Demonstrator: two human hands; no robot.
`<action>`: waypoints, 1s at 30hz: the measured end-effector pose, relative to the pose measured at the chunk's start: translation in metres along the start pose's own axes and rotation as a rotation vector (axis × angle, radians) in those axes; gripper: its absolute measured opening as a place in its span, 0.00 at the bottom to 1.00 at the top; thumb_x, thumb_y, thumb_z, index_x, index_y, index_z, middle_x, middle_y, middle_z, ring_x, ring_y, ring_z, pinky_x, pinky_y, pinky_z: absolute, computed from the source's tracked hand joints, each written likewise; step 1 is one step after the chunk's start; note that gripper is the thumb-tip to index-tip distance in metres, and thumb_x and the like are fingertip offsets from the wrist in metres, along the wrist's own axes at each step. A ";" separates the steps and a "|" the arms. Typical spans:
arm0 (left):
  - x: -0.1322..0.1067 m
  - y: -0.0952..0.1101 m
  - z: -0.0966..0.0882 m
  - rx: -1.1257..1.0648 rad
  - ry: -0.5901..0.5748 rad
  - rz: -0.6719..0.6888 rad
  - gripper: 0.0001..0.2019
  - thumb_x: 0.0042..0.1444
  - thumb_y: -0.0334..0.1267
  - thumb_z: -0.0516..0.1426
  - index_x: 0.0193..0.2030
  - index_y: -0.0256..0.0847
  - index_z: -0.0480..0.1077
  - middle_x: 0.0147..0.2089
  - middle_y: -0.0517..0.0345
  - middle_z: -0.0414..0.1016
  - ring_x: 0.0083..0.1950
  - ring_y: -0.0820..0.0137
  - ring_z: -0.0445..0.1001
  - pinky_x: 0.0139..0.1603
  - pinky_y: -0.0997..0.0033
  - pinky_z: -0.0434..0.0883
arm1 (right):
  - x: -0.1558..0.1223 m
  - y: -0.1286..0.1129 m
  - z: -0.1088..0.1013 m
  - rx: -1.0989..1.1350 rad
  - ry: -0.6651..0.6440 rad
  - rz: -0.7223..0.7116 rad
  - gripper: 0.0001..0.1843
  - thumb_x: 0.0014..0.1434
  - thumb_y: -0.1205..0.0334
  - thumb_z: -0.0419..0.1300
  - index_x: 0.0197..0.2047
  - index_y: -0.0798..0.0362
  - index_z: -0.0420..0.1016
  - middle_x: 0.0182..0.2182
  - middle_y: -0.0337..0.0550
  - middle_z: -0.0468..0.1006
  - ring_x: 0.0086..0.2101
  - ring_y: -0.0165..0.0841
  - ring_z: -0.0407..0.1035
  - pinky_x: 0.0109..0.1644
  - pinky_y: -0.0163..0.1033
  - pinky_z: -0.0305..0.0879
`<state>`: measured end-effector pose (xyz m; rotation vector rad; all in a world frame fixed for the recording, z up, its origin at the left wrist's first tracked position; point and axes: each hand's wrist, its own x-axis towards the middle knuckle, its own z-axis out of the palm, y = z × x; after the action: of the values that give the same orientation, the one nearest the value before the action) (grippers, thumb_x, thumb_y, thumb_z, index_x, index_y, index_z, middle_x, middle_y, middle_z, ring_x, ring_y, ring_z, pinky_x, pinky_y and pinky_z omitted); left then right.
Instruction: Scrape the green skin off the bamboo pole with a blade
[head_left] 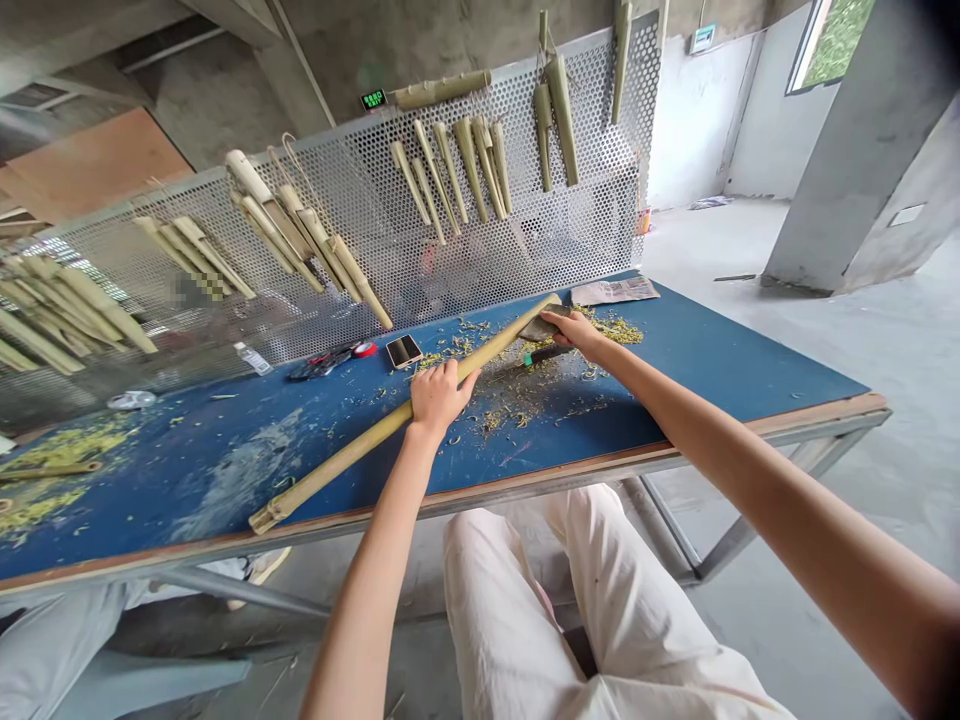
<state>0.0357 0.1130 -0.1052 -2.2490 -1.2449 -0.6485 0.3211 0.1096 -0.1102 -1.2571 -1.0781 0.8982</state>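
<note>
A long bamboo pole lies slanted over the blue table, its near end at the front edge and its far end raised toward the back. My left hand is wrapped around the pole near its middle. Close to the far end, my right hand grips a dark grey flat piece against the pole; whether it is a blade or an abrasive sheet I cannot make out. Beneath that hand rests a tool with a black handle and green end. Yellow shavings are scattered around.
Behind the table stands a perforated metal panel hung with several bamboo pieces. A phone, red-and-black tools, a bottle and folded paper lie along the back. At the left, another person's leg shows below the table.
</note>
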 end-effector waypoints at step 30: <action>0.000 0.000 -0.001 -0.013 0.010 -0.019 0.23 0.67 0.58 0.52 0.37 0.39 0.74 0.35 0.42 0.81 0.39 0.53 0.80 0.40 0.60 0.66 | 0.003 0.005 -0.001 -0.050 -0.065 -0.051 0.28 0.68 0.52 0.60 0.21 0.49 0.54 0.12 0.35 0.56 0.17 0.24 0.47 0.21 0.35 0.47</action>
<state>0.0354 0.1128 -0.1047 -2.2445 -1.2617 -0.6761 0.3233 0.1124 -0.1143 -1.2434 -1.1856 0.8837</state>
